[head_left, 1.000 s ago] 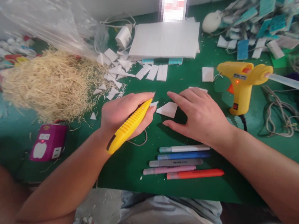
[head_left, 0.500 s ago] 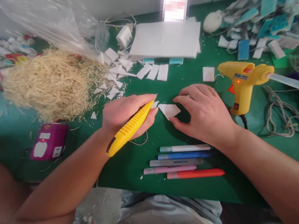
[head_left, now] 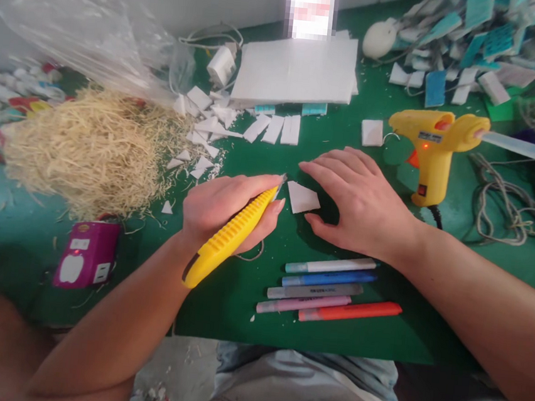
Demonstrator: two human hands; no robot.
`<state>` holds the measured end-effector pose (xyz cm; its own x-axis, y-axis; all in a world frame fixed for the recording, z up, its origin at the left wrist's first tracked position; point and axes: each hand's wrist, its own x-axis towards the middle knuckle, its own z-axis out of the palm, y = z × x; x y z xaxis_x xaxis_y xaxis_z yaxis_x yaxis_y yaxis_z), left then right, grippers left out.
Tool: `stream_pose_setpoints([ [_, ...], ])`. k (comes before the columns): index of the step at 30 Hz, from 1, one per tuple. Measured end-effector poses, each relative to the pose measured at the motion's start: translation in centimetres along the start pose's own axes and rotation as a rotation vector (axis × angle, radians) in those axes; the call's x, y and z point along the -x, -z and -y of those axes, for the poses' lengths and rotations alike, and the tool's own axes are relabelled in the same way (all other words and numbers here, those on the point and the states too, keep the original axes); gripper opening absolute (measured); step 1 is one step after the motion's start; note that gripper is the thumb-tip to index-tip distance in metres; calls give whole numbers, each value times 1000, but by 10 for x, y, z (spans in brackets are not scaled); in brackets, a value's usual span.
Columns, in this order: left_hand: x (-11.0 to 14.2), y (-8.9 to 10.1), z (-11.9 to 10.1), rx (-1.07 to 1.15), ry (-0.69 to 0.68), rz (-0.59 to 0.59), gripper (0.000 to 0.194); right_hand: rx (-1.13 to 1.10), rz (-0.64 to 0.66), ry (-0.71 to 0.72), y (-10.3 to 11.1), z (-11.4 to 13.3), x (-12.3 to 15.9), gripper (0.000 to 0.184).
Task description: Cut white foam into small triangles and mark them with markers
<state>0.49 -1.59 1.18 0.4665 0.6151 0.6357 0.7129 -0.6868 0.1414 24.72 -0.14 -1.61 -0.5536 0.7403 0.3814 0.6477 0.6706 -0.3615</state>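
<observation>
My left hand (head_left: 222,205) is closed around a yellow utility knife (head_left: 233,235), its blade pointing up and right toward a small white foam piece (head_left: 302,197). That piece lies flat on the green tabletop, with slanted cut edges. My right hand (head_left: 355,199) is open just right of it, fingers and thumb spread around its right side; the thumb tip is close to its lower corner. Whether the thumb touches it I cannot tell.
Several markers (head_left: 325,290) lie below my right hand. A glue gun (head_left: 436,147) with a lit lamp stands at the right. White foam sheets (head_left: 296,71) and foam scraps (head_left: 213,126) lie behind. Straw (head_left: 87,151) and a purple power box (head_left: 87,255) are at the left.
The foam piece has turned on the tabletop. My right fingers have spread and moved up and left off it. A small white offcut at my left fingertips no longer shows.
</observation>
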Motion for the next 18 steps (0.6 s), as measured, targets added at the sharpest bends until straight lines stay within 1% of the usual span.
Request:
stream_pose_setpoints([
  [4,2,-5,-2,106,-17,-22,15,-21,39,-3,0,-3,0,72],
  [6,2,-7,-5,143,-20,-11,14,-19,49,1,0,-5,0,72],
  [9,2,-8,-9,149,-44,46,13,3,60,21,-2,-8,0,66],
  [12,0,-7,-10,127,-71,66,12,21,59,21,-3,-9,1,59],
  [16,0,-8,-9,145,-80,82,15,32,42,12,-5,-10,1,42],
  [18,1,-9,-9,162,-73,83,17,39,27,17,-5,-10,1,39],
])
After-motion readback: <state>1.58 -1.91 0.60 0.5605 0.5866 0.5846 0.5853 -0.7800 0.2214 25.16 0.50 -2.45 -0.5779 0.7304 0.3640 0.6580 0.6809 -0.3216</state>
